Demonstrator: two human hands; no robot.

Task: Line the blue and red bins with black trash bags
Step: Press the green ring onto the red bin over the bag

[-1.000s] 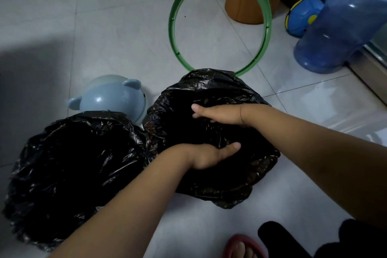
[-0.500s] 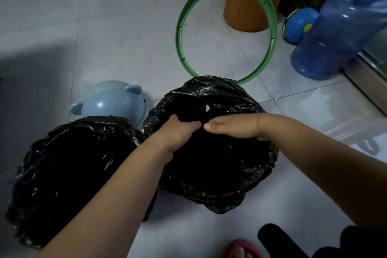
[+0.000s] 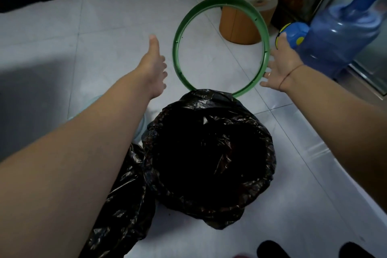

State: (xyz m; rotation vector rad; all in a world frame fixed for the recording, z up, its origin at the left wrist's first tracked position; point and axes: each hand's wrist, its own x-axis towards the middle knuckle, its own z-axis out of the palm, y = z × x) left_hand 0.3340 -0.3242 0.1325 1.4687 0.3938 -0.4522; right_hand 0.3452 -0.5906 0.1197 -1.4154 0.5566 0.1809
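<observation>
- Black trash bag [image 3: 209,153] is in neither hand. It lies just in front of the green ring [image 3: 176,54], draped over a bin whose colour the plastic hides.
- Left hand [image 3: 154,69] is open and holds nothing, thumb up and fingers straight. It sits just beside the ring's left rim with a gap showing.
- Right hand [image 3: 280,65] is spread, palm turned toward the ring's right rim. Its fingertips [image 3: 265,74] reach the rim, but I cannot tell whether they touch it.
- One hand on each side of the ring reads as a two-handed reach, so it comes up level. The ring is probably a hoop that presses over the bin's mouth and pins the bag's folded edge.
- Ring stands tilted on edge, its lowest part hidden behind the far side of the bag.
- Bag's mouth gapes open below the ring, and its edge is rolled outward all round. Slack plastic hangs on the side away from the ring. The lining looks done but not yet clamped.
- Second bag [image 3: 125,195] lies nearer than the ring and to its left, under the left forearm. It touches the first bag and also hides what it covers.
- Orange stool [image 3: 240,25] stands just behind the ring. Blue ball [image 3: 293,33] and water jug [image 3: 339,33] are to the ring's right, beyond the right hand.
</observation>
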